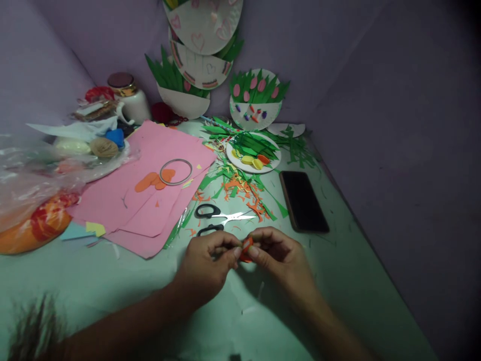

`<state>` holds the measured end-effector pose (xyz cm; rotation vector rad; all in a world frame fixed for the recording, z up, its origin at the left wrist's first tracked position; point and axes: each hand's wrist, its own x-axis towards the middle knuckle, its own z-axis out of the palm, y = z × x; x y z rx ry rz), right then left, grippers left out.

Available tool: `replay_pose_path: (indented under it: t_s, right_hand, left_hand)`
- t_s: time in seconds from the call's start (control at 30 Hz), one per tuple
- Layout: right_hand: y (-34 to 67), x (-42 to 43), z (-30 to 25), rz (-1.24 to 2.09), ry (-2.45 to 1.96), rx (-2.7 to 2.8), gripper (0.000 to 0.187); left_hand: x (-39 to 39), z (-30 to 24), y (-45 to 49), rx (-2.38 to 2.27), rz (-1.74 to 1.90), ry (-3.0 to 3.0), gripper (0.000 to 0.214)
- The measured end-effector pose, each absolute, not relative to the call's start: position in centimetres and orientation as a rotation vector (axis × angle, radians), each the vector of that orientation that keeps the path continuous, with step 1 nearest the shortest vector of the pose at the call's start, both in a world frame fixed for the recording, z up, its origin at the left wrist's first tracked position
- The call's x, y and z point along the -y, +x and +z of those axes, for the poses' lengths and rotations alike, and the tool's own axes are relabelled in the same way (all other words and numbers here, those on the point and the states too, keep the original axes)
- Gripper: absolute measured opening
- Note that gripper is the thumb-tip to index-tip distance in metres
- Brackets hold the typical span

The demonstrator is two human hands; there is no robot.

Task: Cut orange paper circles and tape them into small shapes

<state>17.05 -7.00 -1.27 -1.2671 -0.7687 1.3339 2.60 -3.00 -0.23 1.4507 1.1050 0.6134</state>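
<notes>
Between my two hands is a small piece of orange paper (pixel 246 249), with a pale patch on its upper side. My left hand (pixel 210 260) pinches its left edge between thumb and fingers. From the other side my right hand (pixel 280 255) grips it the same way. Part of the paper is hidden behind the fingertips. Just beyond my left hand lies a pair of scissors (pixel 225 217) with black handles, blades spread and pointing right. Orange paper ovals (pixel 147 182) rest on the pink paper sheets (pixel 135 220), near a metal ring (pixel 161 173).
A white paper plate (pixel 235 163) holds green strips and yellow and orange cutouts. Green and orange scraps (pixel 240 186) litter the table around it. A dark phone (pixel 305 201) lies at right. Decorated plates (pixel 255 113) lean on the wall; a plastic bag (pixel 22 175) sits at left.
</notes>
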Motion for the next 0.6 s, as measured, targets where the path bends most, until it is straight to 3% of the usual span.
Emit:
replay_pose_path:
  t_s: [0.6]
  right_hand:
    - [17.57, 7.21, -1.64, 0.919, -1.375, 1.309, 0.012]
  left_hand:
    - [2.70, -0.61, 2.50, -1.018, 0.620, 1.217, 0.019]
